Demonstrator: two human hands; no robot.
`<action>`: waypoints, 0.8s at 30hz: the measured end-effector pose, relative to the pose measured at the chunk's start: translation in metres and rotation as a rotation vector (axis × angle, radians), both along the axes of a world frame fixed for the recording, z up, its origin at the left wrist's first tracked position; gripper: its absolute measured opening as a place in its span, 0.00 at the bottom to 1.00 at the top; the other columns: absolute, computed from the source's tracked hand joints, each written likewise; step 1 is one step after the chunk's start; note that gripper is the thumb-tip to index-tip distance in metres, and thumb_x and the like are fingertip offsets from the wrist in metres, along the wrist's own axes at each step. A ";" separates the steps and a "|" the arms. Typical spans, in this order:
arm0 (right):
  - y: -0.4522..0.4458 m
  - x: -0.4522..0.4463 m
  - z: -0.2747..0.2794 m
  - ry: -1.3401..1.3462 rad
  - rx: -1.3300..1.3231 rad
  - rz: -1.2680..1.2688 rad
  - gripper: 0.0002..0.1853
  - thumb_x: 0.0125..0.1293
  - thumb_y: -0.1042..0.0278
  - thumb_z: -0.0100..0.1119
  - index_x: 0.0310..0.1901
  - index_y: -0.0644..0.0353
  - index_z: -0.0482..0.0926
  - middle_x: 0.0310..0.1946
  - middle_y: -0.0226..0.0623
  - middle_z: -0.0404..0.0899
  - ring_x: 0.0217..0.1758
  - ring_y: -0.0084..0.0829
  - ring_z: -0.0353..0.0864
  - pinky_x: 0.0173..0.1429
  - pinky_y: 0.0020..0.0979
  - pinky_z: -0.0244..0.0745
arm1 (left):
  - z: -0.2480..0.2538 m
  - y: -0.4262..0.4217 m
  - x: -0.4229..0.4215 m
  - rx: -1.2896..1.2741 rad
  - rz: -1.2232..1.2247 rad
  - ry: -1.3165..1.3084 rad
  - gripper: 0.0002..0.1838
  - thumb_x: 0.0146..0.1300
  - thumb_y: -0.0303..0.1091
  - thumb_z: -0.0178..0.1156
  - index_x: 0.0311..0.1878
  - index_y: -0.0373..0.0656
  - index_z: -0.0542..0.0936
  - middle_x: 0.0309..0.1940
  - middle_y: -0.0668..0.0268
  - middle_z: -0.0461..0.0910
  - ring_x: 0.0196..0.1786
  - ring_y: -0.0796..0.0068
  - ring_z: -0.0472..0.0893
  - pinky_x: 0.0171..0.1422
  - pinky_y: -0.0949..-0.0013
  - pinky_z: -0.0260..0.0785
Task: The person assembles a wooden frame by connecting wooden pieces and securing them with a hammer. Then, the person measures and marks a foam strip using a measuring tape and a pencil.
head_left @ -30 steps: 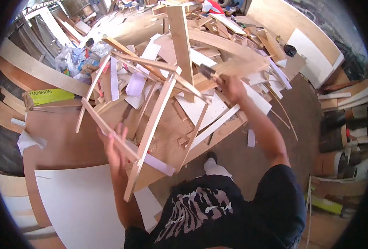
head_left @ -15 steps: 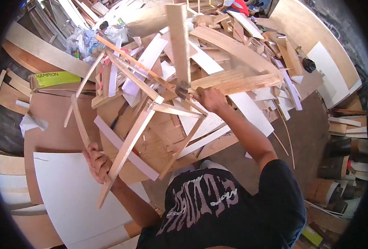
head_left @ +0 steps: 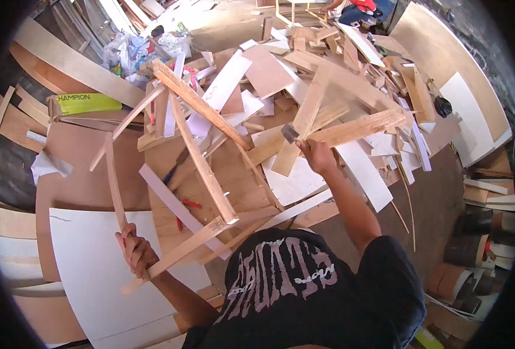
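Observation:
My left hand (head_left: 136, 250) is closed around a slat of a wooden frame (head_left: 202, 157) at the lower left. The frame, made of joined battens, is tilted over a plywood surface (head_left: 202, 185). My right hand (head_left: 318, 156) grips a hammer by its handle, mostly hidden by the fingers. Its dark head (head_left: 290, 132) points left, apart from the frame. Behind the hammer, a slightly blurred plank (head_left: 313, 99) slants above the wood pile. Beneath the frame are a red-handled tool (head_left: 191, 203), a dark tool with a blue part (head_left: 170, 175) and a pale strip (head_left: 170, 195).
Offcuts and boards (head_left: 269, 70) are heaped ahead. A white sheet (head_left: 95, 262) lies at lower left, near a yellow-green box (head_left: 89, 103). Plastic bags (head_left: 121, 52) sit at the back left. Another person (head_left: 359, 10) is at the far top. Curved pieces (head_left: 452, 276) line the right.
The frame has swung down and toward me. The plank that stood upright against it now slants, apart from it. My right hand has moved right and slightly down with the hammer.

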State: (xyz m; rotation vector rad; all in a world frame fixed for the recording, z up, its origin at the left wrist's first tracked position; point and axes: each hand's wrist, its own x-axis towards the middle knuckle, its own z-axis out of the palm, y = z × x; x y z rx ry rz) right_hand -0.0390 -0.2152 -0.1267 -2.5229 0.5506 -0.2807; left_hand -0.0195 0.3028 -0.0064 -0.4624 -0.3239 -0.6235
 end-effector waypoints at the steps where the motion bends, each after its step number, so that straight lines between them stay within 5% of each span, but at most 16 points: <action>1: 0.012 0.001 0.004 0.008 0.043 0.014 0.31 0.75 0.38 0.48 0.37 0.65 0.81 0.32 0.62 0.82 0.41 0.63 0.83 0.46 0.55 0.76 | 0.003 -0.001 0.002 0.005 0.007 0.008 0.24 0.80 0.59 0.33 0.47 0.43 0.58 0.20 0.61 0.63 0.10 0.71 0.67 0.11 0.66 0.69; 7: 0.053 0.005 0.042 -0.161 0.218 0.002 0.29 0.75 0.42 0.52 0.37 0.67 0.79 0.25 0.58 0.79 0.32 0.59 0.82 0.36 0.52 0.72 | 0.022 -0.023 -0.005 0.123 0.007 -0.040 0.23 0.81 0.57 0.27 0.47 0.45 0.58 0.21 0.59 0.65 0.11 0.72 0.66 0.09 0.68 0.69; 10: 0.052 0.001 0.113 -0.271 0.287 0.034 0.26 0.77 0.46 0.52 0.37 0.68 0.78 0.23 0.56 0.78 0.28 0.57 0.80 0.34 0.49 0.72 | 0.026 -0.028 -0.012 0.182 0.003 -0.034 0.28 0.79 0.61 0.27 0.50 0.43 0.60 0.20 0.60 0.65 0.10 0.70 0.68 0.09 0.65 0.71; 17: 0.100 0.007 0.300 -0.391 -0.223 0.396 0.22 0.77 0.52 0.52 0.39 0.67 0.77 0.22 0.54 0.77 0.28 0.57 0.80 0.34 0.50 0.72 | 0.026 -0.054 -0.032 0.285 0.027 -0.066 0.28 0.80 0.60 0.24 0.51 0.43 0.62 0.20 0.61 0.67 0.10 0.70 0.70 0.09 0.65 0.72; 22: 0.143 0.034 0.326 -0.204 -0.530 0.527 0.24 0.76 0.46 0.50 0.43 0.64 0.79 0.27 0.56 0.81 0.35 0.57 0.84 0.40 0.53 0.78 | 0.028 -0.063 -0.033 0.265 -0.009 -0.048 0.24 0.82 0.57 0.26 0.50 0.45 0.62 0.20 0.61 0.68 0.12 0.71 0.71 0.13 0.64 0.71; 24: 0.130 0.051 0.305 0.051 -0.638 0.376 0.22 0.77 0.47 0.47 0.48 0.59 0.81 0.31 0.55 0.83 0.37 0.54 0.86 0.42 0.51 0.81 | 0.023 -0.057 -0.033 0.227 -0.016 -0.019 0.23 0.82 0.57 0.27 0.48 0.46 0.61 0.19 0.61 0.68 0.13 0.69 0.73 0.14 0.62 0.73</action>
